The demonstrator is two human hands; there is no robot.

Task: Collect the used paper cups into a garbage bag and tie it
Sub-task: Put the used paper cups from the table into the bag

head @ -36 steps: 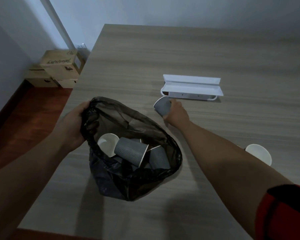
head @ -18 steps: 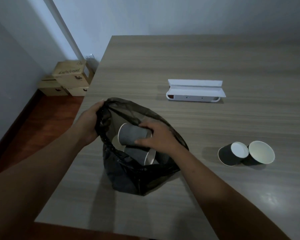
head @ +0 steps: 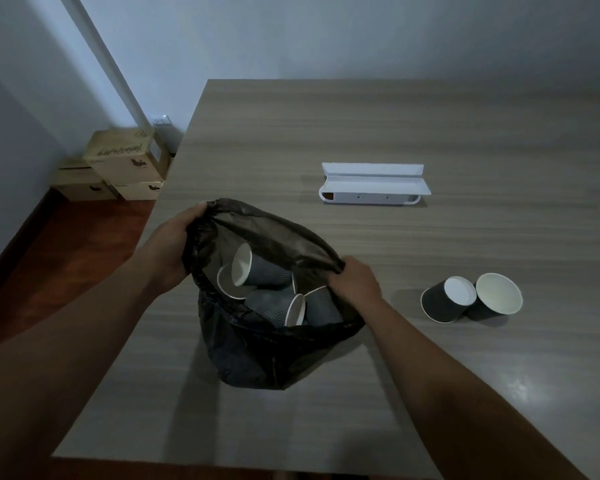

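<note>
Both the left hand [head: 172, 242] and right hand [head: 354, 280] pinch opposite rims of the crinkly black plastic garbage bag [head: 257, 355] on the wood-grain table [head: 430, 126], spreading its mouth over the ribbed grey paper cups [head: 260, 271] inside, seemingly readying it for the two dark paper cups [head: 471, 299] lying nearby.

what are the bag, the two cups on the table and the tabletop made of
Bag: thin black plastic film, slightly sheer, crumpling softly.
Two cups: apparently paper, matte dark outside, white inside, rolled rims.
Tabletop: grey wood-grain surface, probably laminate; faint sheen, streaks too even to be sure.
</note>
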